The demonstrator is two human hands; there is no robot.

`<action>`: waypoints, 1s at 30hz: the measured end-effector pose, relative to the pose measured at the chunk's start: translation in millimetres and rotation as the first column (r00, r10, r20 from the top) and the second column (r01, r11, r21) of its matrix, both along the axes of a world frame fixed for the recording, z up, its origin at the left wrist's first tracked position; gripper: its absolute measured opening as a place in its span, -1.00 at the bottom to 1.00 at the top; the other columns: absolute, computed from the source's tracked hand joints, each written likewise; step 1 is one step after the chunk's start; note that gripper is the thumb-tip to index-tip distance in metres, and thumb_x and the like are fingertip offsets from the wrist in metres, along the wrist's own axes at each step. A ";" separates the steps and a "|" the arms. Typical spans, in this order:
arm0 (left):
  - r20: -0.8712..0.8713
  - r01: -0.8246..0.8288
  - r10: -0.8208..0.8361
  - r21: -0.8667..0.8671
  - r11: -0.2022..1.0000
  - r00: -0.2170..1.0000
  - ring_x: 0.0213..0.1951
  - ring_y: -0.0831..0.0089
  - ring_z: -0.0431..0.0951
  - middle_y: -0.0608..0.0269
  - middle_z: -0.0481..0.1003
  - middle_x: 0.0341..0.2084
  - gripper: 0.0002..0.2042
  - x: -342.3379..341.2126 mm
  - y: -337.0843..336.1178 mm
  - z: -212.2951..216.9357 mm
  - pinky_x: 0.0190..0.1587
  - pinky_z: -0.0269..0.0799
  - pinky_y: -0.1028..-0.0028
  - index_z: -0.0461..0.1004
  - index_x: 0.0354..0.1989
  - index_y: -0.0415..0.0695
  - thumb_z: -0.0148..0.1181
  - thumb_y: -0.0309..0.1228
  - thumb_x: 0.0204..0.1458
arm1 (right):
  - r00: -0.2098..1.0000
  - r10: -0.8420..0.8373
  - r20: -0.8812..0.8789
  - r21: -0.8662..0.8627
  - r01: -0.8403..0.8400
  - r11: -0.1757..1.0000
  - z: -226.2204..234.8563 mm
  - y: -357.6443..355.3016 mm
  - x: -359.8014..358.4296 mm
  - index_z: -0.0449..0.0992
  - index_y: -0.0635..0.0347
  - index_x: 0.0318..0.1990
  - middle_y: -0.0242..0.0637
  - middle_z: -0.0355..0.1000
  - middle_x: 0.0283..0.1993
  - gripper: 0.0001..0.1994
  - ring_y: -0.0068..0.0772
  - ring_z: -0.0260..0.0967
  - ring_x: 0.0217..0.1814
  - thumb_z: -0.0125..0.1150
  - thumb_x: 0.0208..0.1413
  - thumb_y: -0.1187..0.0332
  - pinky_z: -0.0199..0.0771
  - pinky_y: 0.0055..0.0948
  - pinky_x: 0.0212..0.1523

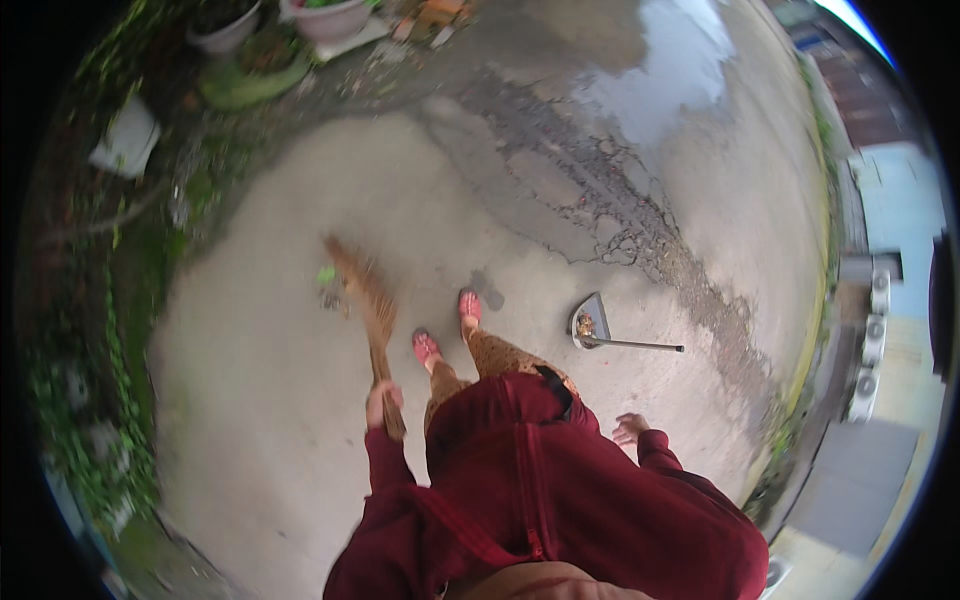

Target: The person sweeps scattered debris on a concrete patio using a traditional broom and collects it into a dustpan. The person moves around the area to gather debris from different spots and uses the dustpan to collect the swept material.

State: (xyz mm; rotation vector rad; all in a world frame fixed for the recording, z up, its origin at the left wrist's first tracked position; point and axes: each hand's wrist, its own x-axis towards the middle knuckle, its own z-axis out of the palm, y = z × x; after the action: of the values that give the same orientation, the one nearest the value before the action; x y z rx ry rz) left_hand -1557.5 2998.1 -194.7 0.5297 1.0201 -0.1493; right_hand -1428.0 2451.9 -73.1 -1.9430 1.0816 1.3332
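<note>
Left hand (383, 402), just left of the frame's centre, was closed around the upper end of a straw broom (365, 305); right hand (629, 428), right of centre, hung loose and empty beside my hip, its fingers partly spread and touching nothing. From my grip the broom ran up and to the left, its bristle head blurred against the concrete yard (270, 400) above and left of my feet, which were in pink sandals (447, 330) at mid-frame. A small green leaf (326, 274) lay just beside the bristles, on their left, with some dark scraps near it. To the right of my feet, well apart from the broom, a metal dustpan (590, 322) rested on the ground, its long handle pointing right and a little brownish litter already in its tray. Cracked, darker pavement (600, 190) ran diagonally across the upper right, wet toward the top. Flower pots (330, 15) stood at the upper left, with greenery down the left rim. I judged the step in hand to be sweeping, with loose debris being gathered one-handed. By my assessment, the next move called for drawing the bristles rightward, carrying the leaf and scraps toward the dustpan, with the free hand available to steady its handle.
</note>
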 end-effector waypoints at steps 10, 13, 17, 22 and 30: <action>0.016 0.120 -0.122 -0.348 0.930 0.992 -0.72 0.64 0.18 0.37 0.19 -0.72 -0.91 -32.9 -8.0 66.6 -0.71 0.12 0.68 0.21 -0.55 -0.16 -0.03 -0.45 -0.15 | 0.975 -0.160 0.151 0.018 0.159 0.987 -106.3 -8.4 -18.9 0.19 0.28 -0.32 -0.01 0.34 -0.56 -0.79 -0.05 0.33 -0.64 -0.10 -0.01 0.31 0.37 -0.11 -0.68; 0.272 0.292 -0.242 -0.162 0.943 0.931 -0.82 0.67 0.11 0.48 0.10 -0.84 -0.82 44.2 -31.4 46.7 -0.75 0.08 0.76 0.17 -0.69 -0.08 -0.04 -0.41 -0.12 | 0.933 -0.309 0.187 -0.003 0.315 0.949 -100.7 -18.2 38.6 0.10 0.44 -0.22 0.11 0.32 -0.37 -0.61 0.16 0.34 -0.45 -0.26 0.03 0.18 0.39 0.01 -0.55; 0.051 -0.034 0.084 -0.628 0.778 0.995 -0.71 0.65 0.24 0.37 0.19 -0.70 -0.85 134.7 -48.8 38.6 -0.65 0.24 0.72 0.15 -0.60 -0.17 -0.01 -0.49 -0.13 | 0.585 -0.684 0.436 0.305 0.619 0.724 -96.2 -48.4 94.8 0.13 0.35 -0.09 0.12 0.25 -0.12 -0.59 0.09 0.34 -0.28 -0.28 0.04 0.17 0.42 -0.03 -0.43; -0.020 -0.244 0.466 -0.872 0.425 0.885 -0.63 0.62 0.26 0.31 0.18 -0.66 -0.88 124.0 -49.6 -5.2 -0.58 0.30 0.70 0.15 -0.55 -0.23 -0.02 -0.57 -0.15 | -0.216 -0.930 0.296 0.718 0.693 0.068 -86.0 -119.7 104.7 -0.10 0.32 0.08 -0.01 0.00 0.12 -0.53 0.15 0.17 -0.03 -0.23 -0.01 0.38 0.29 -0.05 -0.12; 0.052 -0.165 0.220 -0.504 0.848 0.974 -0.62 0.57 0.28 0.30 0.21 -0.70 -0.83 185.4 -161.1 2.0 -0.59 0.31 0.64 0.14 -0.66 -0.16 0.00 -0.60 -0.21 | -0.247 -0.946 0.212 0.641 0.765 -0.056 -167.7 -240.7 147.6 0.11 0.45 -0.18 -0.01 0.24 -0.25 -0.70 -0.06 0.23 -0.15 -0.15 -0.06 0.43 0.38 -0.18 -0.18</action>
State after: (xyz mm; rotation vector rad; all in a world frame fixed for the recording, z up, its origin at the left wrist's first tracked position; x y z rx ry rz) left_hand -1372.0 2837.0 -192.7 -0.0404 0.8783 -0.1954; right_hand -1280.4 2211.2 -240.9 -0.6029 1.3086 -0.1882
